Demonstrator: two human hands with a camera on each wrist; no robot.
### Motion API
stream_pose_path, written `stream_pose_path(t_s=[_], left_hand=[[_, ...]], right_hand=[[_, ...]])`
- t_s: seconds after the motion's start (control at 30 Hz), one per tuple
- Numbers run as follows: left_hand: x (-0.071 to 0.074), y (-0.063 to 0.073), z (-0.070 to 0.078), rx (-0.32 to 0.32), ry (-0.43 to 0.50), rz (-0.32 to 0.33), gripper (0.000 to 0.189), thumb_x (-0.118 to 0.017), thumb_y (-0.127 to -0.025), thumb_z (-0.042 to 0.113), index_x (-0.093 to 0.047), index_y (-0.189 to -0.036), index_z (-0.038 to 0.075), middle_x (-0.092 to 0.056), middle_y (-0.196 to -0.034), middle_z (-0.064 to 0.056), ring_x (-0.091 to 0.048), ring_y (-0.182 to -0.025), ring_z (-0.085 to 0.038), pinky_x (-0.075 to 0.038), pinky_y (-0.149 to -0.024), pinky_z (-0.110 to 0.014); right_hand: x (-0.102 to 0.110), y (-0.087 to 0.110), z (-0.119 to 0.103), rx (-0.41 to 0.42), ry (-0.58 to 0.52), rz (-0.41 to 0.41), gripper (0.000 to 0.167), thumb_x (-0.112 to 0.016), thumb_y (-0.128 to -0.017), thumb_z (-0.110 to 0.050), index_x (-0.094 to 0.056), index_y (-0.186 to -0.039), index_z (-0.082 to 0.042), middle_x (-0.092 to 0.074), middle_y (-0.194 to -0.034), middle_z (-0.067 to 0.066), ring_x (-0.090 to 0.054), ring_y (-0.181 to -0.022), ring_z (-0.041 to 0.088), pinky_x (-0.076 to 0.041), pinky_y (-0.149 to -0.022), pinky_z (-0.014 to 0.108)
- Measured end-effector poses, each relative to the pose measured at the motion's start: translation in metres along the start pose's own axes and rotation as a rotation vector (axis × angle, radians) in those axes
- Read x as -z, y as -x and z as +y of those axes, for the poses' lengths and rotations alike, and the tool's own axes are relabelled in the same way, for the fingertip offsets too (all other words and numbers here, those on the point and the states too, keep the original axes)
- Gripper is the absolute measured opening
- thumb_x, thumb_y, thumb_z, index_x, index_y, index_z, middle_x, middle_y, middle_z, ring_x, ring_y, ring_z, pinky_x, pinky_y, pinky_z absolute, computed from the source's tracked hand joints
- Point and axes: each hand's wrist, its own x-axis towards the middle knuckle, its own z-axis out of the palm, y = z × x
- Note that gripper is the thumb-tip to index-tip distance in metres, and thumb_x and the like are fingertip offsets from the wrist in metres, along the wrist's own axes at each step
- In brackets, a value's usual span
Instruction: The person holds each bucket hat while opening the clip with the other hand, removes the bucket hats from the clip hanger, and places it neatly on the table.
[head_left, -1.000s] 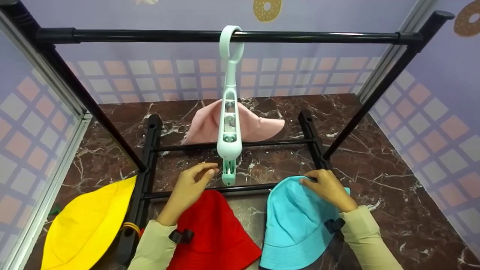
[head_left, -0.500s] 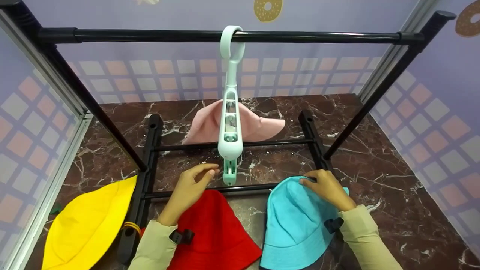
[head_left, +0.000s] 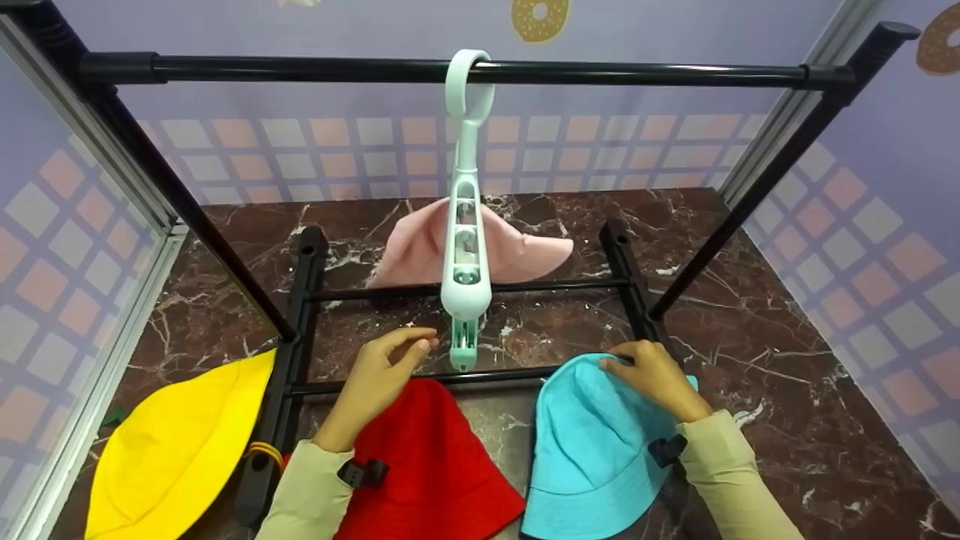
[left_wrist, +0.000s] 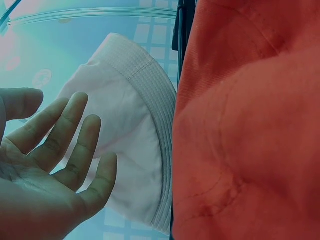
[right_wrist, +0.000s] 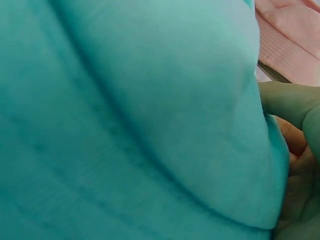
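My left hand (head_left: 382, 379) hovers over the top of the red bucket hat (head_left: 439, 465), fingers loosely bent and nothing between them. In the left wrist view its palm and spread fingers (left_wrist: 80, 110) show beside the red cloth. My right hand (head_left: 652, 375) pinches the upper edge of the light-blue bucket hat (head_left: 592, 450). The right wrist view has the thumb (right_wrist: 285, 100) at the cloth's edge, with the other fingers partly hidden behind it. Between the hands and farther back hangs a mint-green folding hanger (head_left: 466, 247), folded up, its ring hook around the black bar (head_left: 637, 73).
A yellow bucket hat (head_left: 180, 450) lies at the left, beside the rack's foot (head_left: 296, 300). Behind the hanger, a pink bucket hat (head_left: 525, 255) lies on the dark marbled surface (head_left: 757, 315). Two low crossbars (head_left: 510, 375) join the rack's feet. Patterned walls enclose the back and sides.
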Motion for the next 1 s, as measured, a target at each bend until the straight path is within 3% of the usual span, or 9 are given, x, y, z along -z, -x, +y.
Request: stream_pose_path(t_s=[0.67, 1.0], left_hand=[[-0.0008, 0.0011, -0.0014, 0.005, -0.03, 0.012, 0.022, -0.06, -0.094, 0.013, -0.069, -0.114, 0.008, -0.072, -0.106, -0.007, -0.067, -0.101, -0.02, -0.052, -0.087, -0.029], [-0.0006, 0.0015, -0.0006, 0.017, -0.005, 0.001, 0.023, -0.06, -0.095, 0.014, -0.069, -0.115, 0.008, -0.072, -0.107, -0.008, -0.067, -0.101, -0.023, -0.053, -0.086, -0.029]], right_hand=[[-0.0017, -0.0003, 0.0009, 0.021, -0.02, 0.037, 0.021, -0.071, -0.087, -0.015, -0.074, -0.098, 0.002, -0.073, -0.096, 0.018, -0.069, -0.089, 0.032, -0.055, -0.079, 0.046], [0.0022, 0.0023, -0.0026, 0.008, -0.025, 0.049, 0.026, -0.072, -0.086, -0.018, -0.072, -0.104, 0.002, -0.071, -0.102, 0.018, -0.068, -0.091, 0.031, -0.054, -0.081, 0.045]])
